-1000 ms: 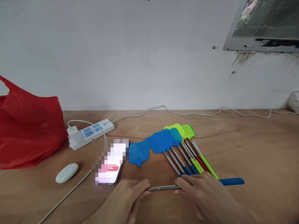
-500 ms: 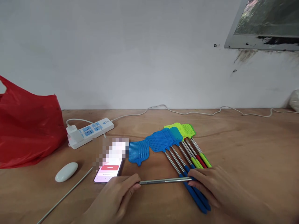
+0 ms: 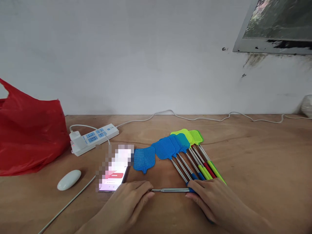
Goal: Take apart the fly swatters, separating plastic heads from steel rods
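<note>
A silver telescopic fly swatter handle [image 3: 174, 190] lies level between my hands. My left hand [image 3: 129, 201] pinches its thin left end. My right hand [image 3: 213, 201] is closed around the right end, where a bit of blue grip shows. Just beyond my left hand rests a loose blue swatter head [image 3: 144, 158] with a short stub and no rod on it. Several assembled fly swatters [image 3: 165, 148] are fanned out past my right hand, with blue, teal and lime-green heads. My right hand and forearm hide the lower grips of the blue ones.
A lit phone [image 3: 114, 177], partly pixelated, lies left of the loose head. Further left are a white mouse-shaped object [image 3: 69, 180], a white power strip [image 3: 97, 138] with a plug in it, and a red plastic bag [image 3: 31, 136]. A white cable [image 3: 202, 118] runs along the wall.
My hands have come closer together, and the exposed part of the rod is shorter. My right hand moved left, my left hand slightly right. Blue grip now shows beside my right fingers.
</note>
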Action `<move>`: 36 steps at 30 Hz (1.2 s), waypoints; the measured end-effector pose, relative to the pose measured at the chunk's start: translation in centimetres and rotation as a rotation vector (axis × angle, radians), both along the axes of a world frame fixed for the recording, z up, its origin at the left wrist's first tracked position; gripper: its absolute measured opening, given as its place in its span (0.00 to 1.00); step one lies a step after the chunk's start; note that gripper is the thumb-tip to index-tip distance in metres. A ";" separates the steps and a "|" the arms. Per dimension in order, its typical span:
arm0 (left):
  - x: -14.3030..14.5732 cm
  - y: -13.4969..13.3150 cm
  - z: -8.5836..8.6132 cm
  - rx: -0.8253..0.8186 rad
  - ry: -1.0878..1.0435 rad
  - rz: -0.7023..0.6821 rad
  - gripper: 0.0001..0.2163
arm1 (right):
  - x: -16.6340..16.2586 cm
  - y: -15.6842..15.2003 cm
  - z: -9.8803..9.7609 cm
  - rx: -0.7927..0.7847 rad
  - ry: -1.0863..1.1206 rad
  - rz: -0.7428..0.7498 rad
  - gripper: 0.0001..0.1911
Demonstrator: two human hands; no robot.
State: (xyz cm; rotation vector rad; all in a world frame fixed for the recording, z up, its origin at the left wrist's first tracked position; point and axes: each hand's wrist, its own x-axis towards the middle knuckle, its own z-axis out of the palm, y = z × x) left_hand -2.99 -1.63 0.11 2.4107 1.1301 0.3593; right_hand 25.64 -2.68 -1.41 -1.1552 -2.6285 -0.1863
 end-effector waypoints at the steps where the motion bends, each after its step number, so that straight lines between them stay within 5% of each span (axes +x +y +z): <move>1: -0.2 0.1 0.1 0.000 0.014 -0.007 0.16 | 0.2 0.1 -0.1 0.001 -0.006 -0.005 0.12; 14: -0.3 -0.4 -0.3 0.000 -0.049 -0.095 0.16 | -0.3 -0.6 0.4 0.048 0.020 0.065 0.14; 24: 1.0 -0.4 0.4 0.100 -0.124 0.133 0.13 | -1.3 -0.9 0.6 -0.050 0.187 -0.044 0.16; 29: 0.3 1.4 1.0 0.371 0.066 0.284 0.16 | -1.3 0.8 0.2 -0.049 0.375 -0.244 0.15; 36: 1.1 2.0 -0.2 0.303 0.487 0.131 0.23 | -2.3 4.2 1.5 -0.194 0.483 -0.278 0.13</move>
